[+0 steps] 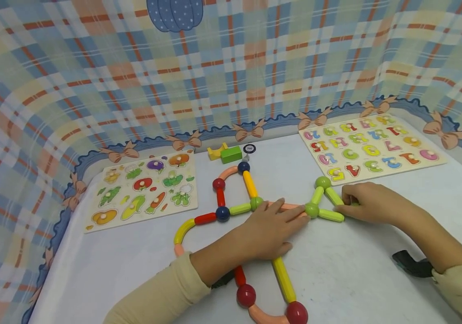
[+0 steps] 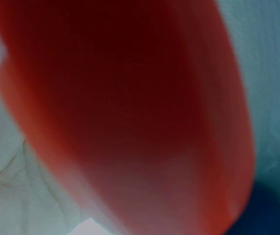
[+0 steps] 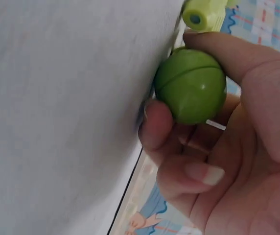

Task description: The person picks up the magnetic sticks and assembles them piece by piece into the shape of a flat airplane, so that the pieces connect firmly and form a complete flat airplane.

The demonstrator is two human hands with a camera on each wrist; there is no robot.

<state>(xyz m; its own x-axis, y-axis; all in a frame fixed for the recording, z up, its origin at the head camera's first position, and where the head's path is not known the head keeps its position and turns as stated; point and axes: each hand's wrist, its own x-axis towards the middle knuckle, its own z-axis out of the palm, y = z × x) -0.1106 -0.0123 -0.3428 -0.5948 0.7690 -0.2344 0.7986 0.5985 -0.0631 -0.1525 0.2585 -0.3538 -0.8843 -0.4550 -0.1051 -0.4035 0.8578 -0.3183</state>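
Observation:
A figure of coloured magnetic rods and balls lies flat on the white table. My left hand (image 1: 269, 229) rests palm down over its middle, fingers spread across the orange rods (image 1: 285, 206) and hiding part of the figure. A red rod (image 2: 130, 107) fills the left wrist view, blurred. With thumb and fingers my right hand (image 1: 370, 202) pinches a green ball (image 3: 191, 88). That ball is close to the free ends of two green rods, the lower rod (image 1: 332, 216) and the slanted rod (image 1: 333, 196); whether it touches them I cannot tell.
A vegetable puzzle board (image 1: 190, 193) lies at the left, a number puzzle board (image 1: 328, 164) at the back right. Behind the figure sit a green block (image 1: 231, 155) and a yellow arch block (image 1: 215, 153). Plaid cloth (image 1: 231, 67) borders the table.

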